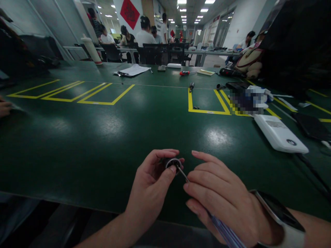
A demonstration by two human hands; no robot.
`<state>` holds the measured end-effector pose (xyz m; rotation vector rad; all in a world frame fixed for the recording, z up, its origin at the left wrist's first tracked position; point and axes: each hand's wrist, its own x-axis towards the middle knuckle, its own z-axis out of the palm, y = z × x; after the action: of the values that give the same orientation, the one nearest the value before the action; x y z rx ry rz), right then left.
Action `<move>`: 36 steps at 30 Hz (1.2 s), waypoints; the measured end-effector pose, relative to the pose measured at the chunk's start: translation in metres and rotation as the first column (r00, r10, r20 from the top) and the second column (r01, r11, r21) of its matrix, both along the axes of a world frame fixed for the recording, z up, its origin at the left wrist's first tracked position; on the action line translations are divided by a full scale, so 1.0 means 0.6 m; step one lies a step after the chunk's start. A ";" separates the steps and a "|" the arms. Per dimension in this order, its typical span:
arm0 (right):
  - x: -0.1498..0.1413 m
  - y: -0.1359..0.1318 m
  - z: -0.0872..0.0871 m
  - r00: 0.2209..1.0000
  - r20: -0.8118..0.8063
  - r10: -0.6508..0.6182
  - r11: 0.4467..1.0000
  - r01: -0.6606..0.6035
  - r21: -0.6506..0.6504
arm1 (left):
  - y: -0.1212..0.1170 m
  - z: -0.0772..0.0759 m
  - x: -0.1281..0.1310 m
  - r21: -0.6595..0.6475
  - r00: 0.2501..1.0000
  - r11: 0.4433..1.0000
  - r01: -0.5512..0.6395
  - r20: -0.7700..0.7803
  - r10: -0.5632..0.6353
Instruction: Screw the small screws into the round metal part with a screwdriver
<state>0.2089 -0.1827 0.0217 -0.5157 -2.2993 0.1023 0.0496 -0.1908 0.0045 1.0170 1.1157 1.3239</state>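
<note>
My left hand (152, 179) grips a small round part with a metallic rim (169, 160) and a dark inside, its open end tilted towards me. The thumb presses at the rim's near edge. My right hand (219, 189) is wrapped round a screwdriver (224, 230) with a striped, bluish-purple handle, the index finger raised off it. Its thin metal shaft runs up to the left, and the tip reaches into the round part's opening. What the tip touches inside is too small to make out. Both hands are above the near edge of the green table (103, 155).
Yellow tape boxes mark the table; one holds tiny dark pieces (196, 107) and a metal fitting (191, 86). A white power bank (280, 134) lies at right. Farther back are a red screwdriver (184, 73), papers (134, 70) and a tumbler (91, 51). Another person's hand (3, 106) shows at left.
</note>
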 end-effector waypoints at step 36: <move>0.008 0.029 -0.012 0.971 -0.144 -0.189 0.682 0.024 -0.731 | 0.006 0.000 -0.002 -0.033 0.959 0.989 -0.145 0.239 0.149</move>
<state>0.2137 -0.1654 0.0145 -0.9857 -1.9389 1.0046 0.0481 -0.1874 0.0043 0.7489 1.0287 1.5120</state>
